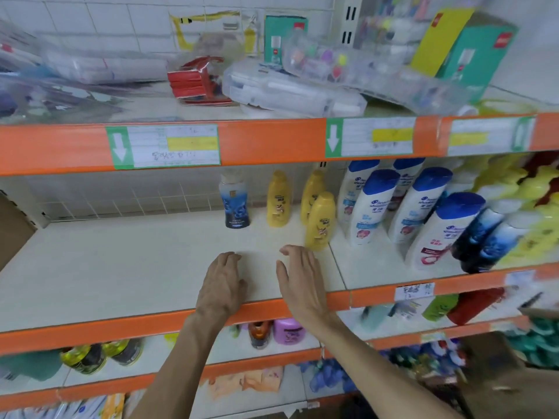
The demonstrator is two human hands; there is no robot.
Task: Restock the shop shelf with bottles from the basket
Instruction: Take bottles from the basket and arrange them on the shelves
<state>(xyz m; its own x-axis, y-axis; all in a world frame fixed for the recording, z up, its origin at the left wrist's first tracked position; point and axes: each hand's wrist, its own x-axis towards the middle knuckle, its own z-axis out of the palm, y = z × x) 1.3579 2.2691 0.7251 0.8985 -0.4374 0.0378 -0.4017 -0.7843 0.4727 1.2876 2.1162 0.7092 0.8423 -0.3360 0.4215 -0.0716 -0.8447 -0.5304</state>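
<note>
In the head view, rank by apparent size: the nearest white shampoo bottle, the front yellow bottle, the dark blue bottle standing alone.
1. White shampoo bottle, though it stands closest to the camera.
2. Front yellow bottle.
3. Dark blue bottle, farther back, so its true size is unsure.

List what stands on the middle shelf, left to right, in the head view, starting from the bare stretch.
Bare shelf → blue patterned bottle → yellow bottles → white bottles with blue caps → dark blue bottles → blurred yellow bottles.
</note>
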